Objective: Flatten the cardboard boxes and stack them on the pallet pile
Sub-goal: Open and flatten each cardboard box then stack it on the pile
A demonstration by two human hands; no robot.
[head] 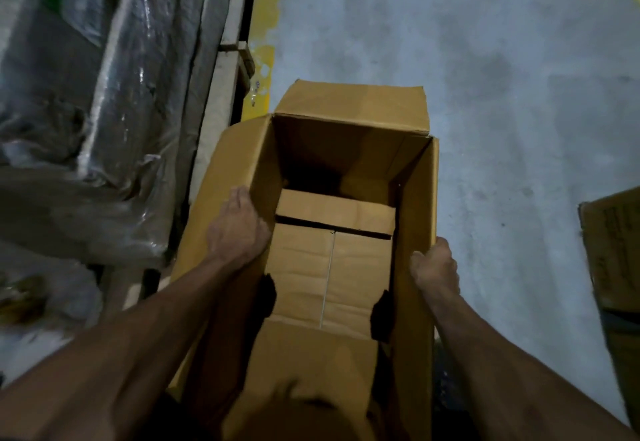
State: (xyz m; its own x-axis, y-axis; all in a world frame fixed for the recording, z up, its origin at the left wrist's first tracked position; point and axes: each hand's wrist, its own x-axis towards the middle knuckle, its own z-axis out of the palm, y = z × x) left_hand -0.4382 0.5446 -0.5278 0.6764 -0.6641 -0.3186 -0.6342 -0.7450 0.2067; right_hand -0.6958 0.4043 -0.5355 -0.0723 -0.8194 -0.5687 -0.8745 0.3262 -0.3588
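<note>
While the box stands open on the concrete floor, both of the person's hands hold it by its long sides. The left hand lies over the top edge of the left wall, fingers pointing forward along the rim and curling over it, the thumb side toward the inside. The right hand grips the top edge of the right wall, with the thumb inside the box and the fingers wrapped down the outer face. Both forearms reach in from the bottom of the view.

The box is brown cardboard, still in its upright shape, with its far flap folded outward and the left flap hanging out to the side. Inside, the 2 bottom flaps meet along a pale seam, and a dark slot runs across them farther in. A dark hand-hole shows low on each side wall.

The box sits near the floor's left edge, just beside a pallet pile wrapped in shiny plastic film. A worn yellow line runs on the floor between the 2. At the right edge of the floor lies another piece of cardboard, well apart from the box.
</note>
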